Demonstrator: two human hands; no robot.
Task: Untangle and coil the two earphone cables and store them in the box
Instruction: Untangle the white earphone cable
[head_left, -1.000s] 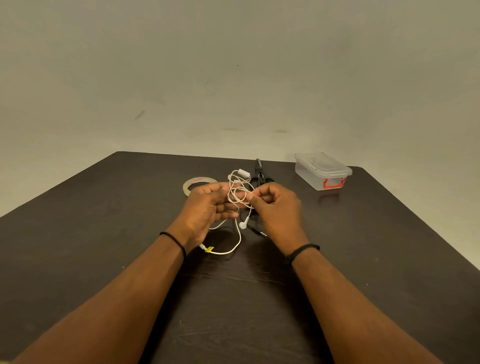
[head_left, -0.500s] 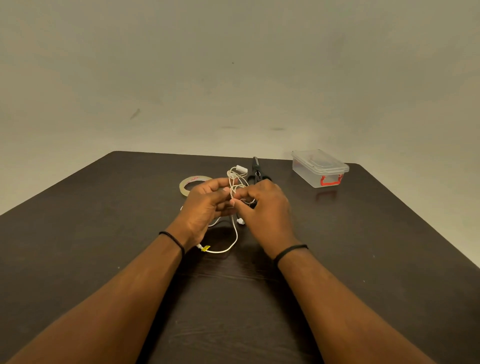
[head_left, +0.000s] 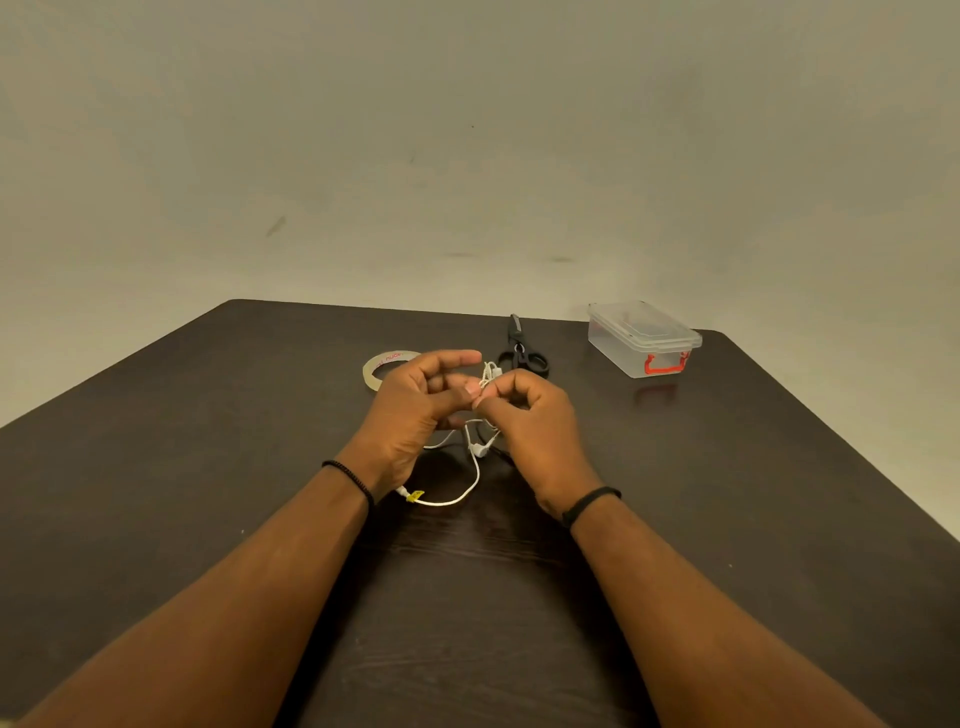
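Note:
A white earphone cable (head_left: 470, 486) hangs in a tangle between my hands above the dark table. My left hand (head_left: 415, 410) pinches the bunched loops near the top, its forefinger stretched out over them. Facing it, my right hand (head_left: 530, 421) pinches the same bunch with thumb and forefinger. A loop of the cable trails on the table below, ending at a plug with a yellow tag (head_left: 414, 496). A thin black cable (head_left: 501, 454) shows just under my right hand, mostly hidden. The clear plastic box (head_left: 641, 338) with a red latch stands closed at the far right.
Black scissors (head_left: 522, 348) lie just beyond my hands. A roll of clear tape (head_left: 387, 366) lies flat to the far left of them, partly behind my left hand. The dark table (head_left: 208, 467) ends at a pale wall.
Both hands have drawn closer together on the tangle and the white loops are bunched tighter between the fingertips. My left forefinger has lifted and straightened.

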